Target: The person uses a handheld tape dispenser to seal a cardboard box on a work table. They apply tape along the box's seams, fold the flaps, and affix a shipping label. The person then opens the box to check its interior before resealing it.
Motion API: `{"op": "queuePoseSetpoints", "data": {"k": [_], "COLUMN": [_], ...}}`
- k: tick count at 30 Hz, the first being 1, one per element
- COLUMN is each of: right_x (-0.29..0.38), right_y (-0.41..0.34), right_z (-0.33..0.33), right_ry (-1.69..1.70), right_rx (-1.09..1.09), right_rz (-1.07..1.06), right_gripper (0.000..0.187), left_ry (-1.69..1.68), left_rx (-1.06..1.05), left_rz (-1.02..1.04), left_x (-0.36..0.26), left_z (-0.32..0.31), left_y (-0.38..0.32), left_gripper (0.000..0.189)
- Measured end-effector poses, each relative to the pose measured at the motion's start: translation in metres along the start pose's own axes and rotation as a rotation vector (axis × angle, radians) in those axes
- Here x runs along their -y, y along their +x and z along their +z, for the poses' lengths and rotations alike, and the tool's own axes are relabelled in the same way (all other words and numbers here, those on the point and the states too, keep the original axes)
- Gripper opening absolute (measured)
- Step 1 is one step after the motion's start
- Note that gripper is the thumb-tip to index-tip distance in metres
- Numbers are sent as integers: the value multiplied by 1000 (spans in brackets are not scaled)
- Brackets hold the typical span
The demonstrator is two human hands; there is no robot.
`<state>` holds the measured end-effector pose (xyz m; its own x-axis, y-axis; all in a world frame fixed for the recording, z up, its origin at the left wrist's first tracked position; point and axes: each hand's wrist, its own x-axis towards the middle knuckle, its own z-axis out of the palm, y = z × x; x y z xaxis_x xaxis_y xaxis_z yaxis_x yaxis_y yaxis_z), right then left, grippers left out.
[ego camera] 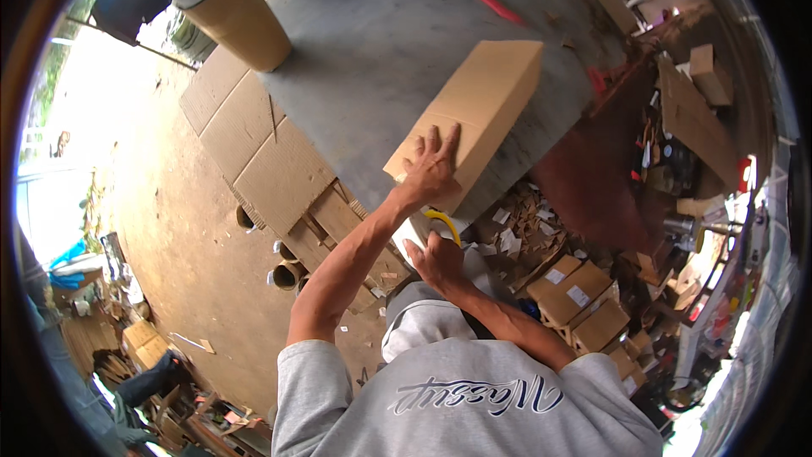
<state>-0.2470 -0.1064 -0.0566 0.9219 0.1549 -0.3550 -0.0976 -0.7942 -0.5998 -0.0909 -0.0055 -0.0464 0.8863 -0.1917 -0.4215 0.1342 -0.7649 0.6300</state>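
A long brown cardboard box (488, 82) lies at a slant on a grey tabletop (355, 44), its near end close to the table's front edge. My left hand (434, 168) is spread flat on the box's upper face, fingers apart, gripping nothing. Below it, my right hand (441, 261) is closed around what looks like a tape roll with a yellow ring (453, 228), at the near end of the box. A whitish surface (412, 235) shows beside my right thumb; what it belongs to is hard to tell.
Flattened corrugated cardboard (279, 178) lies along the table's left side, above wooden slats (336, 216). A tall brown container (241, 22) stands at the far left corner. A red-handled tool (498, 8) lies toward the back. Cartons (571, 292) and paper scraps (517, 228) lie at lower right.
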Motion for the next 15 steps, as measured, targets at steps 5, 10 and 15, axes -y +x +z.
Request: {"op": "queuePoseSetpoints", "data": {"k": [5, 10, 15], "right_x": [-37, -102, -158], "right_y": [-33, -72, -61], "right_z": [-36, -96, -146], "right_ry": [-217, -260, -433], "right_rx": [7, 54, -11], "right_rz": [-148, -232, -366], "right_gripper": [48, 47, 47], "left_ry": [-165, -238, 182], "left_rx": [-165, -260, -328], "left_rz": [-49, -15, 39], "left_x": [14, 29, 32], "left_z": [20, 34, 55], "left_y": [6, 5, 20], "left_gripper": [127, 125, 128]}}
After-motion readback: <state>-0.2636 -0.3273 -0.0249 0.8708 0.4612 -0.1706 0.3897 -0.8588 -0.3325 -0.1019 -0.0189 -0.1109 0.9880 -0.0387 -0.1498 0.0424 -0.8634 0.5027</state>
